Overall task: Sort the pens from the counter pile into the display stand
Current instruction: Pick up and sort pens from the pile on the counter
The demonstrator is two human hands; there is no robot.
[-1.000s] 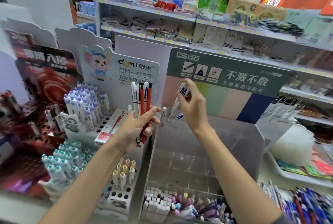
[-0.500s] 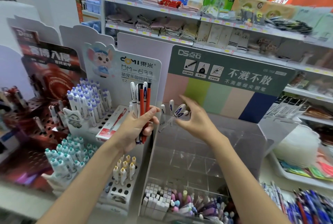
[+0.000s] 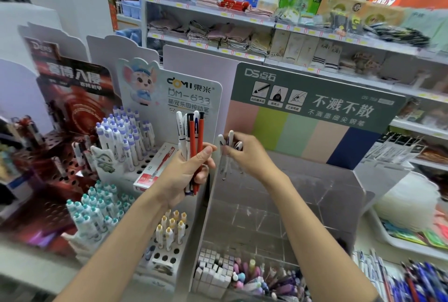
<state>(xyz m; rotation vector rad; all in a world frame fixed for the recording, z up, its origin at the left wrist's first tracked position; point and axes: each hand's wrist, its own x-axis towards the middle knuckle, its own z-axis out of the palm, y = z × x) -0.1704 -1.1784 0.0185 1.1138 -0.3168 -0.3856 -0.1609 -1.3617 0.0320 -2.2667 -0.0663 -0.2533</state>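
- The left hand (image 3: pixel 186 173) holds a bundle of pens (image 3: pixel 192 139) upright. Its thumb and fingers (image 3: pixel 205 156) are curled tightly round the lower barrels.
- The bundle mixes slim matt red barrels with black ends and glossy white barrels with rounded caps, fanned slightly at the top.
- The right hand (image 3: pixel 249 156) reaches to the top-left compartment of the display stand (image 3: pixel 315 195). Its fingertips are pressed together, pinching a white pen (image 3: pixel 238 145) with navy print near its rounded cap.
- Two more white capped pens (image 3: pixel 221 140) stand just beside it in the same compartment, their shafts visible through the wall.
- The stand is clear, scuffed acrylic, stepped into square-walled cells, backed by a grey-green header card (image 3: pixel 315 97) over pastel stripes.
- A pen pile (image 3: pixel 424 282) of blue and red barrels lies on the worktop at the lower right, blurred.
- To the left, a white perforated rack (image 3: pixel 167 256) holds round-capped pens in circular holes, and a flat red box (image 3: pixel 155 168) lies on it.
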